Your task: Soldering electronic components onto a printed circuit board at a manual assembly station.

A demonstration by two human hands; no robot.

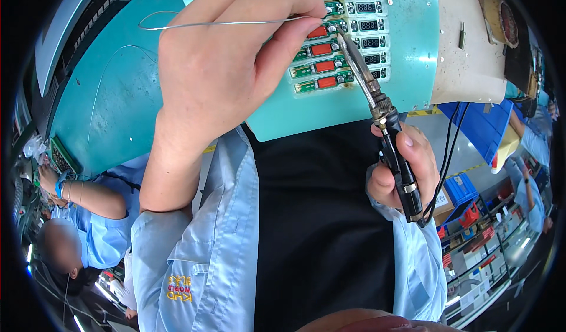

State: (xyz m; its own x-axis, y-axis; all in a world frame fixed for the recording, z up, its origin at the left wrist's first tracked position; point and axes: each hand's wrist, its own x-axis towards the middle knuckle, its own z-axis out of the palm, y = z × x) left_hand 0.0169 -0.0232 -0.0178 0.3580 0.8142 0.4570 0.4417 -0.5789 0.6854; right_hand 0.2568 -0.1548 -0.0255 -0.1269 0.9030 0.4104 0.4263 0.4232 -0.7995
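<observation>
Teal bench (118, 96): thin silvery solder wire (224, 23), seemingly touching iron (377, 105).

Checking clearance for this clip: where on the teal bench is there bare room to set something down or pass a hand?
Bare teal bench lies left of the left hand, crossed only by thin wire. It is crowded around the circuit boards, where the soldering iron in the right hand meets them.

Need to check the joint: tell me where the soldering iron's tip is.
In the head view, upper centre-right: the soldering iron, held in the right hand, has its tip at the rows of small circuit boards, beside the left hand's thumb and solder wire.
</observation>
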